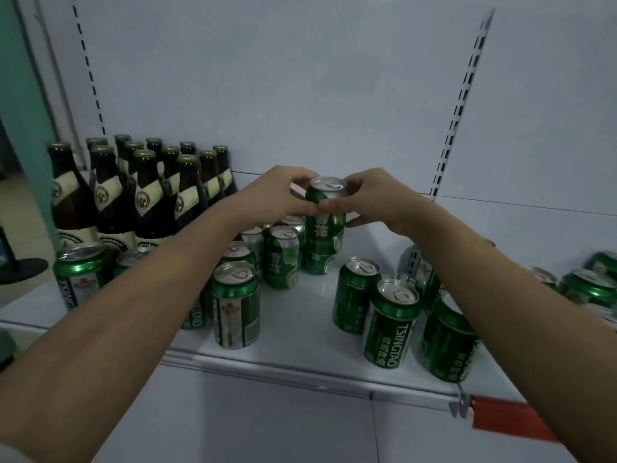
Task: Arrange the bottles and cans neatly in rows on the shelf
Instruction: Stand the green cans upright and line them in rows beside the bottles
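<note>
A tall green beer can (324, 235) stands upright mid-shelf. My left hand (273, 195) and my right hand (374, 198) both grip its upper part, fingers curled round the rim from either side. Several shorter green cans (237, 304) stand in loose rows to its left and front. More green cans (392, 324) stand scattered at the front right. Several dark brown bottles (150, 198) with cream labels stand in rows at the back left of the white shelf (300, 332).
A slotted metal upright (464, 98) rises at the back right. Further green cans (587, 285) sit on the neighbouring shelf section to the right. A red price strip (510, 419) runs along the front edge at the lower right. A teal wall borders the left.
</note>
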